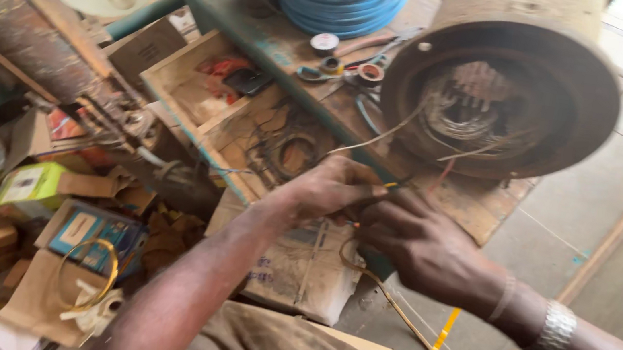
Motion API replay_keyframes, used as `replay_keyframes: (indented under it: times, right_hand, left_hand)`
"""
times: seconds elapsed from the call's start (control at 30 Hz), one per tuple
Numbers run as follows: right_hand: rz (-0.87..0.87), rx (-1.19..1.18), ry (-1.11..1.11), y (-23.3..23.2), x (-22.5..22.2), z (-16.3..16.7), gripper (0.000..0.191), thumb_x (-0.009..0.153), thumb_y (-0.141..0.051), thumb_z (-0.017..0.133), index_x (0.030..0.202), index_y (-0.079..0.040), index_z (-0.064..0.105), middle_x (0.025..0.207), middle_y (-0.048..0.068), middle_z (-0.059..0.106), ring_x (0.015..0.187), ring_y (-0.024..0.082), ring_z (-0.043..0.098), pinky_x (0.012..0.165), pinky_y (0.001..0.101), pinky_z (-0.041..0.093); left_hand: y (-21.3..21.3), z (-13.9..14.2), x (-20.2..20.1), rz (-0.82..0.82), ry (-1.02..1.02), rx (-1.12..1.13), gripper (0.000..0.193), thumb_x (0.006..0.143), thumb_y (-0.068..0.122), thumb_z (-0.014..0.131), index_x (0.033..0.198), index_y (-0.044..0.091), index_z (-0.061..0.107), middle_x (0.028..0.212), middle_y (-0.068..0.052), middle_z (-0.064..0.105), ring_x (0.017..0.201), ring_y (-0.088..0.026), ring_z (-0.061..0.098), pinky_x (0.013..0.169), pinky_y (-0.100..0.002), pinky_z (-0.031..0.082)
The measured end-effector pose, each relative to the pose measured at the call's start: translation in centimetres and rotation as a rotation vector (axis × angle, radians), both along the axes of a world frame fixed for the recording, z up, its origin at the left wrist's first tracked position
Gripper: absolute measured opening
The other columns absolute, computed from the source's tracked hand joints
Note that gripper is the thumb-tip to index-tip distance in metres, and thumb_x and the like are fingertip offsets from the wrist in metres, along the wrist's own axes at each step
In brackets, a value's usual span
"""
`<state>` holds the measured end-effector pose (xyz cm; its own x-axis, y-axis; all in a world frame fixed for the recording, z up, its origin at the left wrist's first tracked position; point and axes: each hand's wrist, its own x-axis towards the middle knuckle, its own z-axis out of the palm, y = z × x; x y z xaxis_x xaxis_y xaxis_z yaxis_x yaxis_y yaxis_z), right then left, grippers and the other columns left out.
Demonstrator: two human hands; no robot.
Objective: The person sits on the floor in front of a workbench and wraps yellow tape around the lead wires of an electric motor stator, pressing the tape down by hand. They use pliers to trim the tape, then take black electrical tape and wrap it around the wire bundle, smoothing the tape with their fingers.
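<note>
Where both hands meet, thin wire (382,136) pinched between left hand (334,190) fingers, right hand (420,243) fingers closed alongside.

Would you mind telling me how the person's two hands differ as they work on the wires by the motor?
The left hand comes in from below, fingers pinched on a thin wire, with a bare wrist. The right hand comes in from the right, fingers curled around wires beneath, with a metal watch band on the wrist. Both hands meet at the bench edge, below the open motor housing.
</note>
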<state>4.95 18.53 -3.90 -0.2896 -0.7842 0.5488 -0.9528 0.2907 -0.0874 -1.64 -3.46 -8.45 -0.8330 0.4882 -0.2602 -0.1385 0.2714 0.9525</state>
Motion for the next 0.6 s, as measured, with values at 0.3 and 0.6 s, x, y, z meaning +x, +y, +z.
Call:
replay_keyframes:
  times: [0.3,0.6]
  right_hand:
    - [-0.255,-0.004,-0.158,3.0,-2.5,-0.2,0.017,0.077,-0.010,0.076,0.094,-0.010,0.076,0.098,0.006,0.072,0.089,0.025,0.071,0.078,0.0388,0.057]
    - [-0.422,0.005,-0.165,6.4,-6.7,-6.3,0.008,0.080,-0.017,0.077,0.088,-0.014,0.078,0.084,0.008,0.071,0.079,0.028,0.069,0.070,0.0412,0.055]
  left_hand:
    - [2.5,-3.1,-0.4,0.117,0.139,-0.008,0.014,0.094,0.016,0.065,0.100,0.003,0.064,0.080,-0.007,0.066,0.069,-0.015,0.066,0.060,-0.033,0.056]
    - [1.5,0.2,2.6,0.102,0.795,-0.423,0.018,0.099,0.019,0.063,0.098,0.002,0.061,0.088,-0.016,0.071,0.084,-0.032,0.070,0.077,-0.049,0.057]
